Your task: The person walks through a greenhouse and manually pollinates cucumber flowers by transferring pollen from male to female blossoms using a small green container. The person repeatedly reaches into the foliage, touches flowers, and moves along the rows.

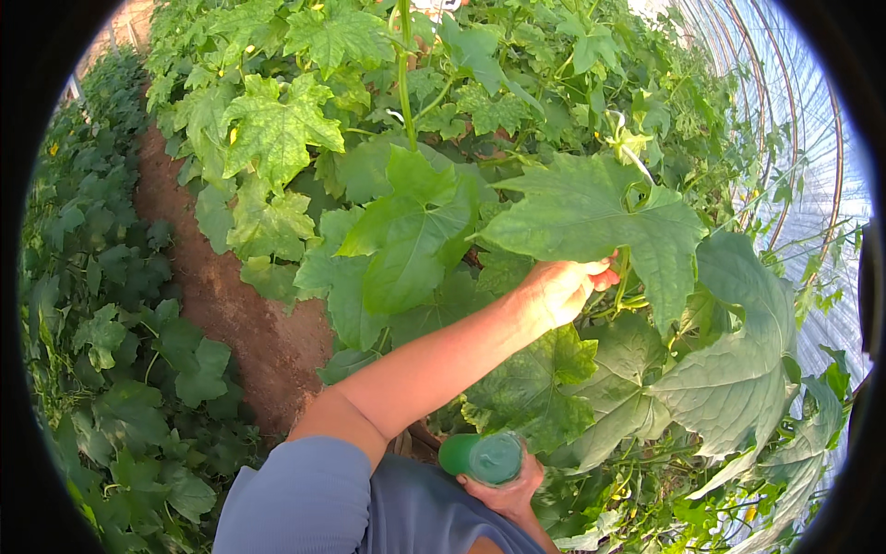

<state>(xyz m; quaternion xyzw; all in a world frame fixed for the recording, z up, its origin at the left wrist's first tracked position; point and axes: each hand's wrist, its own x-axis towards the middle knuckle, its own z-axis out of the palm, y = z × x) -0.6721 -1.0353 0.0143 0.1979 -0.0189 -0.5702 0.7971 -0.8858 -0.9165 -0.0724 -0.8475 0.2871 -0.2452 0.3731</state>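
My left hand [571, 287] reaches up and right among broad lobed vine leaves. Its bent fingertips meet a thin green vine stem [624, 273] under a large leaf [595, 211]. That leaf's edge covers part of the fingers, so whether they pinch the stem is unclear. A pale, wilted flower [626, 142] stands just above the leaf. Low in front of my body, my right hand [516, 488] is wrapped around a green translucent cup-like container [495, 458]. Its round top faces me; I cannot tell whether I see a lid or contents.
An upright vine stem [404, 76] rises beyond my left forearm. A bare soil path [228, 332] runs along the left, with another row of plants [111, 346] beside it. Curved hoops and plastic sheeting [817, 152] form the right wall. Large drooping leaves [734, 367] crowd the right side.
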